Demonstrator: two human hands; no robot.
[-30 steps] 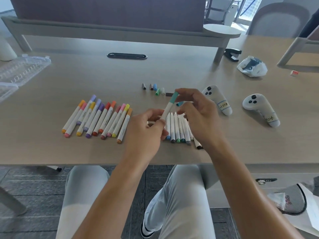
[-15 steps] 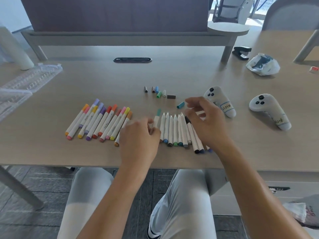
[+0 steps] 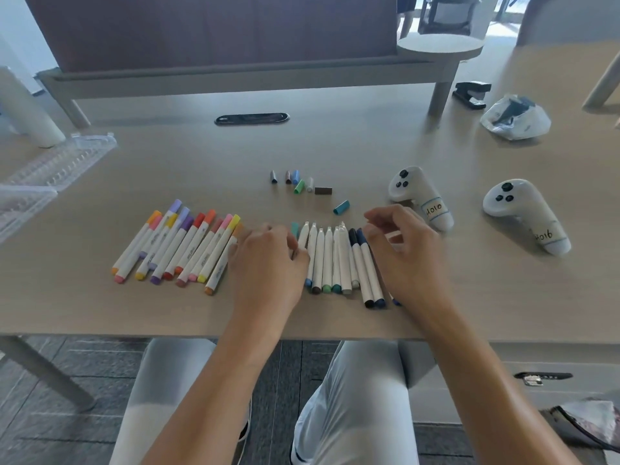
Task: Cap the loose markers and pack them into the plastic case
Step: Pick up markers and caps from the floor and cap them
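A row of capped bright-coloured markers (image 3: 181, 246) lies on the table at the left. Right of it is a row of white markers (image 3: 328, 260); several have bare tips, and two have dark caps. My left hand (image 3: 268, 263) lies palm down at the left end of this row, its fingers curled on a teal-capped marker (image 3: 295, 230) that rests on the table. Holding nothing, my right hand (image 3: 406, 253) hovers over the right end of the row with loosely curled fingers. Several loose caps (image 3: 300, 182) and a teal cap (image 3: 341, 207) lie behind. The clear plastic case (image 3: 50, 166) stands open at far left.
Two white controllers (image 3: 419, 196) (image 3: 523, 213) lie to the right of the markers. A black stapler (image 3: 471, 94) and a crumpled plastic bag (image 3: 515, 119) sit at the back right. A white cylinder (image 3: 30, 115) stands behind the case. The table's front edge is just below my wrists.
The teal-capped marker, held up between both hands a second ago, has come down onto the table beside the white row. My right hand has let go of it and moved right.
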